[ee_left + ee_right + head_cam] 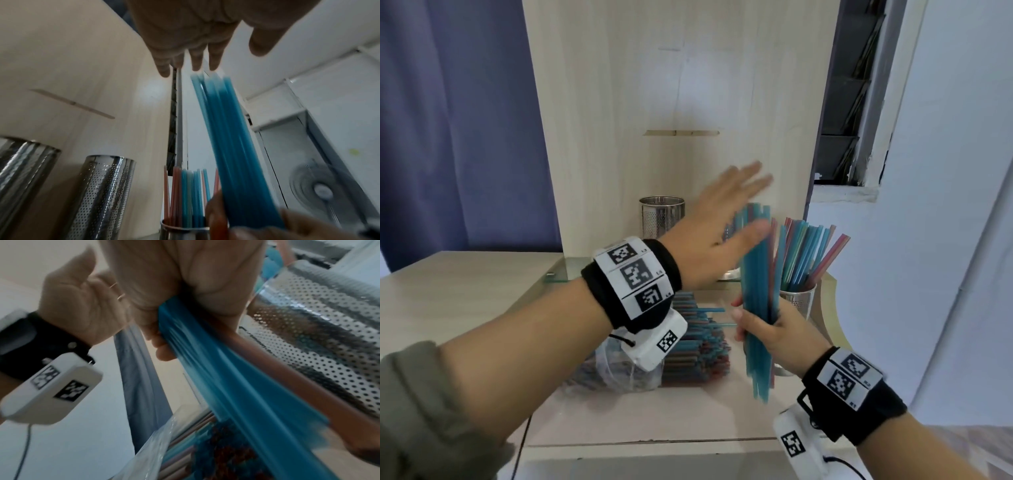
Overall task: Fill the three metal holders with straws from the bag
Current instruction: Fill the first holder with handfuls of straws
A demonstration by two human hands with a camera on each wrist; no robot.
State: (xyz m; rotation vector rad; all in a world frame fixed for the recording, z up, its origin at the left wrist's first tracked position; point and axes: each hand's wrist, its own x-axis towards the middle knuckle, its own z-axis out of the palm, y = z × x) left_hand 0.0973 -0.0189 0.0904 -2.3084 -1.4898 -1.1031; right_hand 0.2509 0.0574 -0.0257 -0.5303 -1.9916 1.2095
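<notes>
Both wrists carry black bands (631, 291) bearing white square-coded tags, white camera housings (654, 346) beneath; cable at right unit; olive sleeve (421, 411) at 8 o'clock.

We are seeing one holder (661, 215) standing at the back left and another holder (798, 301), with straws (806, 253) in it, sitting right. The bag (626, 371) is lying in front on the table (458, 284), left of the bundle (756, 301) in our right hand (774, 334).

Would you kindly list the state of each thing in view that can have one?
Right hand: grips a blue straw bundle.
Straw bundle: upright, held in the air.
Left hand: open, flat by the bundle's top.
Right holder: full of straws.
Left holder: no straws showing.
Middle holder: no straws showing.
Bag: open, straws spilling out.
</notes>
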